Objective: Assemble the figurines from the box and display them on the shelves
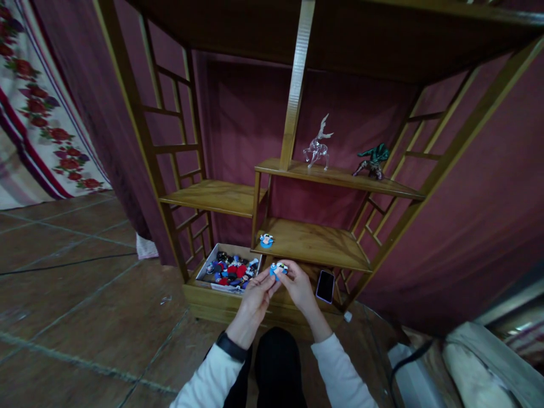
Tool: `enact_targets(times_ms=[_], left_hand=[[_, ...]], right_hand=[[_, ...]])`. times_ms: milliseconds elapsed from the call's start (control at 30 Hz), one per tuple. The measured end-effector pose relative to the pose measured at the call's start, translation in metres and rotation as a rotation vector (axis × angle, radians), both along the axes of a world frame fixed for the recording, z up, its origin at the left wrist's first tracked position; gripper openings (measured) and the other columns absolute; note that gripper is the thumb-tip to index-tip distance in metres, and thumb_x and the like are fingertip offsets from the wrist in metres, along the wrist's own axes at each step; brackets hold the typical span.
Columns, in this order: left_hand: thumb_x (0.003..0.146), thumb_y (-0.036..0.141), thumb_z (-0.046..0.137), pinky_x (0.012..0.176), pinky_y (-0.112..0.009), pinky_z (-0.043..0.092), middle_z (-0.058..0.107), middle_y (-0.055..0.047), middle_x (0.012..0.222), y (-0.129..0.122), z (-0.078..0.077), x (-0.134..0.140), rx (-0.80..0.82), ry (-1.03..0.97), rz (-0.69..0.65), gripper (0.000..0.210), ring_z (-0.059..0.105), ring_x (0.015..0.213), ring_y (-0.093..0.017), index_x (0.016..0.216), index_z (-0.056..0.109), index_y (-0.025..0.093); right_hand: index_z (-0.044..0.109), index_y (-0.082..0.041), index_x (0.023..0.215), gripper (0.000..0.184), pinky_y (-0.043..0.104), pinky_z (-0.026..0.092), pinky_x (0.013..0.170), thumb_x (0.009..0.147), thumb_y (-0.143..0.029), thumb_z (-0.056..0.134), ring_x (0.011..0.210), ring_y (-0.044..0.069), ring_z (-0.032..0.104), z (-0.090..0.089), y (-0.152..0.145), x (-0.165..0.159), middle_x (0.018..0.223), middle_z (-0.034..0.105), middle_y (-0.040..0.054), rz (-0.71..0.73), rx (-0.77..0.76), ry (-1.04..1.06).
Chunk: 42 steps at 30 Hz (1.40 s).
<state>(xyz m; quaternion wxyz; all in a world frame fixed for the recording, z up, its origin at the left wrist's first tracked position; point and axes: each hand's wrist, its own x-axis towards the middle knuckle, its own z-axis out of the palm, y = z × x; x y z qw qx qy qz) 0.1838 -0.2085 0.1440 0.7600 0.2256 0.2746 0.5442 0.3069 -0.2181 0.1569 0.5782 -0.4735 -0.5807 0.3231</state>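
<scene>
Between my two hands is a small figurine (279, 268) in white and blue with dark bits, its details too small to make out. My left hand (255, 296) grips its blue part from the left. My right hand (299, 284) pinches it from the right, thumb in front. Just behind them, a similar figurine (266, 241) on a round blue base stands at the left end of a low shelf (314, 242). To the left of my hands sits an open cardboard box (209, 282) holding many small figures in red, black, purple and white.
A phone (325, 286) lies on the bottom board at right. A clear deer figurine (318, 146) and a dark green figure (374, 161) stand on the upper right shelf (335, 174). Another shelf (212, 196) is at left. A wooden upright (297, 85) rises in the middle; a cable (68, 264) crosses the floor.
</scene>
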Motion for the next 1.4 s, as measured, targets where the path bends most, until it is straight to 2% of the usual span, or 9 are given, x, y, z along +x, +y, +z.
enact_targets(times_ms=[200,333,633,867,1067,1233,1400], left_hand=[[0.072,0.006,0.066,0.091,-0.033,0.05,0.07,-0.009,0.099,0.007,0.004,0.001,0.0,0.005,-0.004,0.025,0.066,0.093,-0.018,0.096,0.067,0.012],[0.072,0.008,0.067,0.089,-0.032,0.05,0.069,-0.012,0.101,0.006,0.004,-0.004,-0.027,0.048,0.014,0.031,0.066,0.093,-0.019,0.102,0.064,0.013],[0.071,0.006,0.066,0.067,-0.022,0.052,0.071,-0.011,0.091,0.004,-0.037,-0.03,-0.146,0.215,0.007,0.025,0.068,0.077,-0.014,0.095,0.066,0.014],[0.069,0.007,0.067,0.062,-0.021,0.052,0.071,-0.01,0.084,0.008,-0.061,-0.058,-0.19,0.265,0.042,0.022,0.068,0.07,-0.014,0.09,0.066,0.013],[0.068,0.008,0.069,0.062,-0.019,0.051,0.071,-0.008,0.083,0.01,-0.079,-0.076,-0.218,0.266,0.058,0.021,0.067,0.069,-0.013,0.087,0.066,0.015],[0.067,0.008,0.068,0.06,-0.019,0.05,0.072,-0.007,0.081,0.008,-0.081,-0.082,-0.266,0.308,0.081,0.02,0.067,0.067,-0.012,0.086,0.067,0.016],[0.067,0.008,0.068,0.06,-0.019,0.05,0.072,-0.007,0.081,0.007,-0.084,-0.084,-0.275,0.307,0.085,0.02,0.067,0.066,-0.012,0.085,0.067,0.016]], right_hand=[[0.065,-0.024,0.096,0.026,0.033,0.049,0.083,0.071,-0.032,0.065,0.089,0.02,0.063,0.001,0.014,0.008,0.097,0.068,0.0027,0.052,-0.041,0.051],[0.064,-0.022,0.094,0.028,0.032,0.05,0.079,0.068,-0.032,0.068,0.083,0.019,0.064,0.005,0.046,0.02,0.092,0.069,0.003,0.033,-0.017,0.141],[0.063,-0.019,0.079,0.029,0.034,0.05,0.077,0.056,-0.034,0.073,0.076,0.018,0.063,0.021,0.167,0.031,0.077,0.069,0.0028,-0.034,0.025,0.173],[0.062,-0.018,0.076,0.023,0.036,0.05,0.077,0.059,-0.032,0.071,0.068,0.015,0.062,0.017,0.226,0.024,0.071,0.067,0.0008,-0.027,0.018,0.082],[0.063,-0.02,0.072,0.02,0.034,0.05,0.075,0.058,-0.03,0.072,0.068,0.016,0.061,0.001,0.246,0.02,0.068,0.067,-0.001,-0.062,0.015,0.018],[0.063,-0.02,0.068,0.021,0.033,0.05,0.072,0.056,-0.032,0.074,0.067,0.017,0.062,-0.013,0.247,0.018,0.065,0.067,-0.0011,0.003,-0.016,-0.021],[0.063,-0.017,0.072,0.029,0.032,0.05,0.074,0.055,-0.038,0.074,0.068,0.016,0.063,-0.013,0.246,0.019,0.068,0.068,0.0001,0.062,-0.008,0.003]])
